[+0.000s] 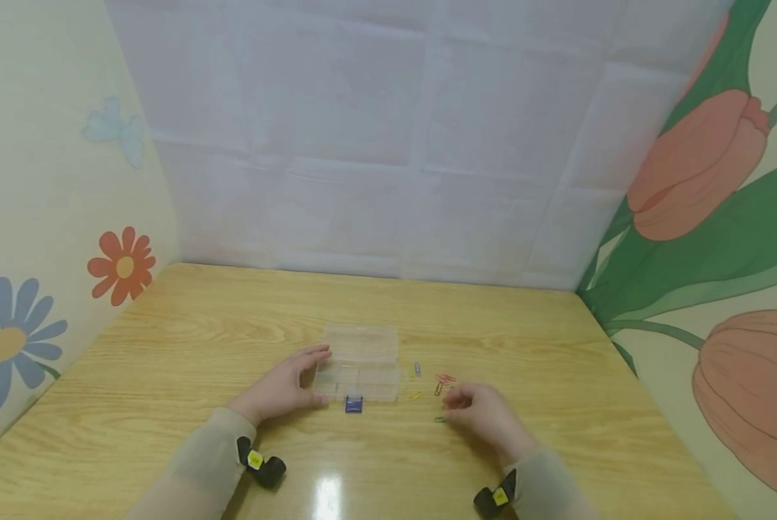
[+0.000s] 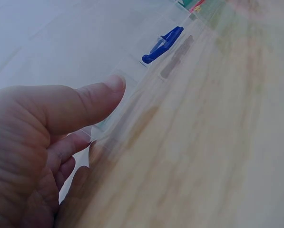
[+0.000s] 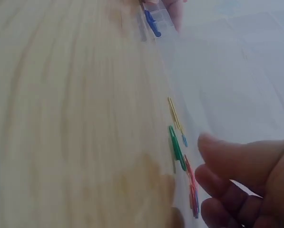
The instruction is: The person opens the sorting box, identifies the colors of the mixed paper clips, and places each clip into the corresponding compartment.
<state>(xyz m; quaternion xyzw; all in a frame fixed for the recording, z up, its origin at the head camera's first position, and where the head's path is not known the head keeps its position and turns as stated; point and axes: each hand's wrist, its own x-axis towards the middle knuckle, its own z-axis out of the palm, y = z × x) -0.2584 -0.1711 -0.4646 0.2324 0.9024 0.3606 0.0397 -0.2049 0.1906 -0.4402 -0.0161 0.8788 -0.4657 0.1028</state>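
A wooden counter (image 1: 187, 339) stands between panels printed with flowers and tulips and carries, near its middle, a clear plastic compartment box (image 1: 360, 370) with its lid open and a blue latch (image 1: 354, 404) on the near edge. The left hand (image 1: 283, 388) grips the box's left end, thumb against the near wall and fingers (image 1: 315, 353) curled round the far side. The right hand (image 1: 486, 413) hovers just right of the box with its fingers loosely curled; whether they pinch anything cannot be told. Loose paper clips lie between box and right hand: a blue clip (image 1: 417, 369), red clips (image 1: 443, 382), a yellow clip (image 1: 415, 395) and a green clip (image 1: 440, 419) nearest the fingertips. Judged risk: the thin, flat clips may slip from a pinch on the glossy surface, and the light box may slide should the left hand slacken.
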